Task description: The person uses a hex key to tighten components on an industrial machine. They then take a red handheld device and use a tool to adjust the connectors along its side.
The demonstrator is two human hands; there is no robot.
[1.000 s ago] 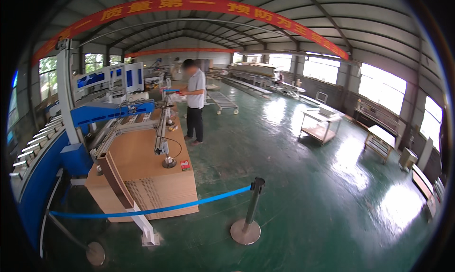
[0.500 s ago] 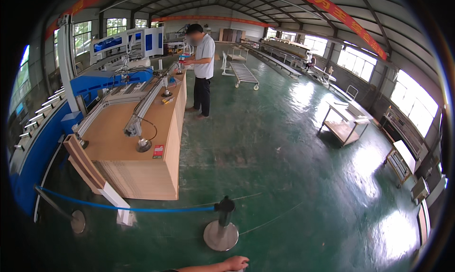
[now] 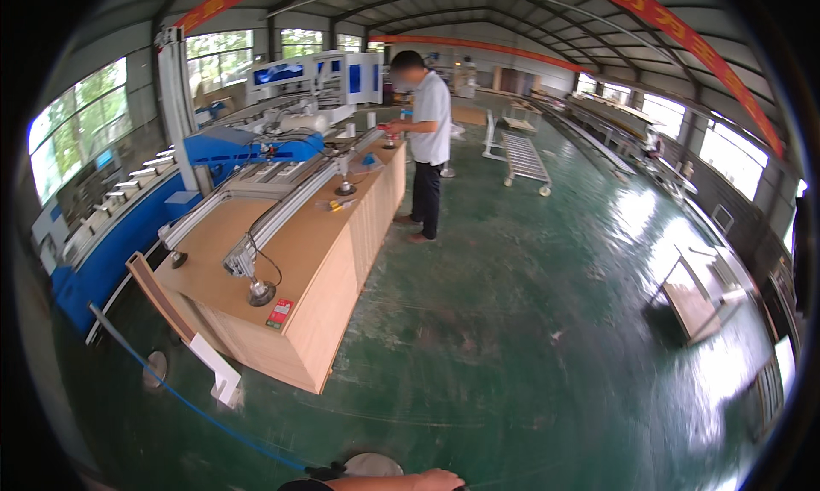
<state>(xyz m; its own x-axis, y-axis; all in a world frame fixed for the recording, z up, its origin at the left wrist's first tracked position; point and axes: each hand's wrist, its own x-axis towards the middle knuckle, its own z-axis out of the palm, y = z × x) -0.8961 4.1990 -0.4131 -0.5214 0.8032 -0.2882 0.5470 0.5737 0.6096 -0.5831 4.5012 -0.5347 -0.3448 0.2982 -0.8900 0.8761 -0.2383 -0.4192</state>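
Low down, along the lower edge, left arm stretched rightward with the left hand (image 3: 437, 480) partly cut off by the frame. Cannot tell the grip as apart, together or clamped on anything, with so little of it showing. At bottom middle, just beyond the arm, a dark-topped belt post (image 3: 325, 471) with a round pale base (image 3: 373, 464) on the green floor (image 3: 478, 337); cannot tell about contact. From that post, a blue belt (image 3: 218, 424) running leftward and up to a second post (image 3: 155, 371). Between belt and board stack (image 3: 329, 294), a strip of floor with a white bracket (image 3: 213, 365) standing in it. Near the stack's front corner, close to the edge, a red card (image 3: 279, 313) just beside a suction cup (image 3: 261, 294) on a metal frame (image 3: 289, 202). Along the stack's right edge, farther back, a co-worker (image 3: 434, 106) standing close by. Rightward, a broad sweep of floor reaching back to a roller cart (image 3: 525, 158) and across to a two-tier stand (image 3: 690, 307).
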